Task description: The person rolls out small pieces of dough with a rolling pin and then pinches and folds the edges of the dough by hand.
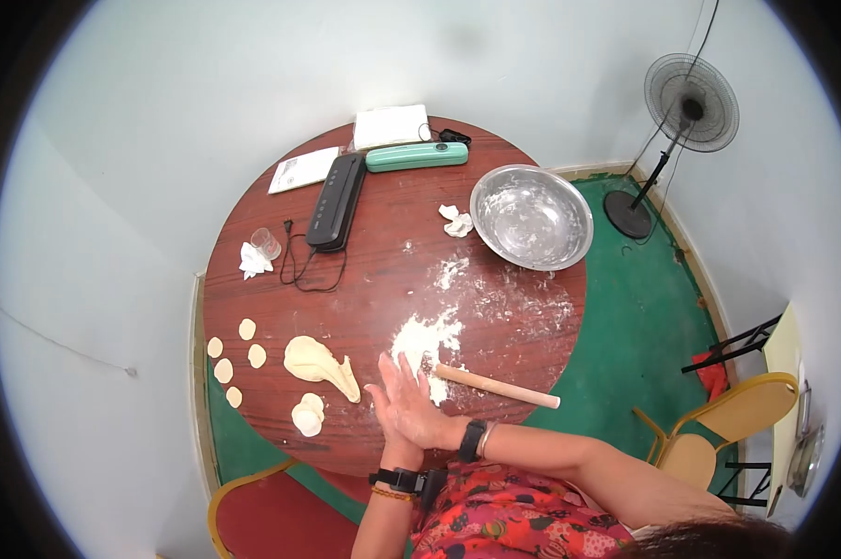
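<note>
My right hand [415, 412] lies across my left hand [387, 421], fingers stretched out, at the near edge of a patch of white flour [422, 337]. The right hand hides much of the left; what lies under the palms cannot be seen. Left of them rests a long lump of dough [312, 361] with a tapering end, and below it a small pile of dough pieces [308, 415]. Several flat dough rounds [247, 329] lie at the far left. A wooden rolling pin [497, 386] sits just right of my hands, untouched.
A steel bowl [532, 218] stands at the back right beside crumpled tissue [456, 222]. Further back are a black appliance [337, 203] with a cord, a green appliance [417, 156] and white packs [391, 127]. A glass [266, 244] is at left; chairs [756, 406] and a fan [691, 102] surround the table.
</note>
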Action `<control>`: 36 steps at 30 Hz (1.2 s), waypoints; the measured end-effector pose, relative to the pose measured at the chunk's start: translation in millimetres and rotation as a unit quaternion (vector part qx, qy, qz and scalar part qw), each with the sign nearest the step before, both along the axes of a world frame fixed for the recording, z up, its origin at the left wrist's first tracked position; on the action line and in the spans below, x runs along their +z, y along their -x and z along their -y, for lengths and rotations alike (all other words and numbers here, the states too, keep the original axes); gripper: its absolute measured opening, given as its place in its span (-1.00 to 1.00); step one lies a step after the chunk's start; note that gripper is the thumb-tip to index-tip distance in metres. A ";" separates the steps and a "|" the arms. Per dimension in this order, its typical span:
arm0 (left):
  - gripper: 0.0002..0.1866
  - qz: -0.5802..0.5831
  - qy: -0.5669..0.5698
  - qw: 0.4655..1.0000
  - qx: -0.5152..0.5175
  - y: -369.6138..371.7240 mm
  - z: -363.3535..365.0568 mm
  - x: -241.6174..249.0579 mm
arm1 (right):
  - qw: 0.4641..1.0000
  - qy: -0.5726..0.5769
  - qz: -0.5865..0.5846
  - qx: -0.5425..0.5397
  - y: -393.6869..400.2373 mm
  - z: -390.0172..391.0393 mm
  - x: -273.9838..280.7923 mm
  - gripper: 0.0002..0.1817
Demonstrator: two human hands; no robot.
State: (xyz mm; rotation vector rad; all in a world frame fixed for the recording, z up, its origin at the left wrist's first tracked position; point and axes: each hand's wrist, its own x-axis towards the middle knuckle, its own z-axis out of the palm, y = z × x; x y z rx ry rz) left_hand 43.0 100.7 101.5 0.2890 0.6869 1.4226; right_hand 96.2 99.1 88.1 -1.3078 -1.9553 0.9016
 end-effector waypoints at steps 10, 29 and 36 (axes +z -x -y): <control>-0.14 0.261 0.075 0.954 -0.125 13.3 -1.4 0.6 | 0.927 0.102 -0.354 -0.064 -42.3 -27.2 21.8 -0.19; -0.64 -0.065 0.152 0.976 -0.140 38.5 7.9 -53.4 | 0.987 -0.030 0.050 -0.150 -126.3 4.3 -60.3 -0.43; -0.67 0.044 0.186 0.975 -0.111 43.3 6.9 -47.7 | 0.973 -0.003 0.186 -0.139 -146.4 28.5 -70.0 -0.40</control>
